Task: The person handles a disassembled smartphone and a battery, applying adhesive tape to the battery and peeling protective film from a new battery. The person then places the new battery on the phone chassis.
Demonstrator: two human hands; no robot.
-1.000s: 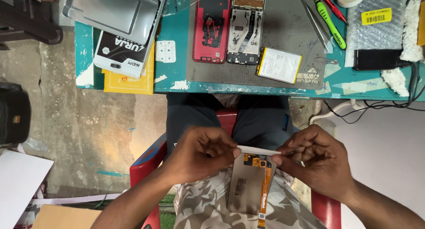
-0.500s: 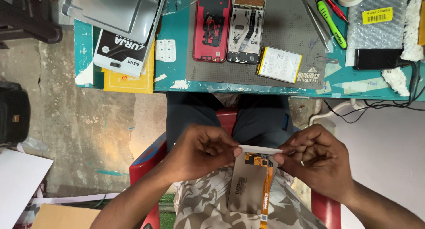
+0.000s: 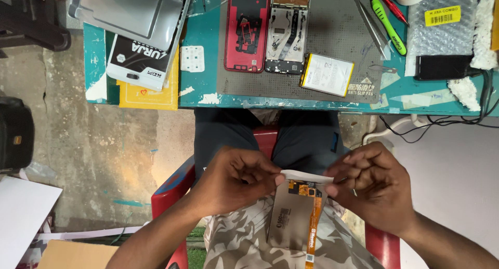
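My left hand [image 3: 234, 178] and my right hand [image 3: 371, 183] hold a phone display panel [image 3: 293, 214] over my lap, its back towards me. An orange flex cable [image 3: 312, 227] runs down the panel's back. Between the fingertips of both hands a thin white strip [image 3: 306, 176] stretches along the panel's top edge. Each hand pinches one end of that strip. The lower part of the panel rests against my patterned trousers.
A teal workbench [image 3: 208, 45] lies ahead with a grey mat [image 3: 332, 35], a red phone back cover [image 3: 247, 29], an opened phone frame [image 3: 286, 32], a battery [image 3: 327, 74], tweezers [image 3: 370, 24], a green tool [image 3: 387, 19] and stacked boxes [image 3: 140, 55]. I sit on a red chair [image 3: 166, 196].
Hardly anything differs; both hands stay pinched on the strip at the panel's top edge, with only slight finger shifts.
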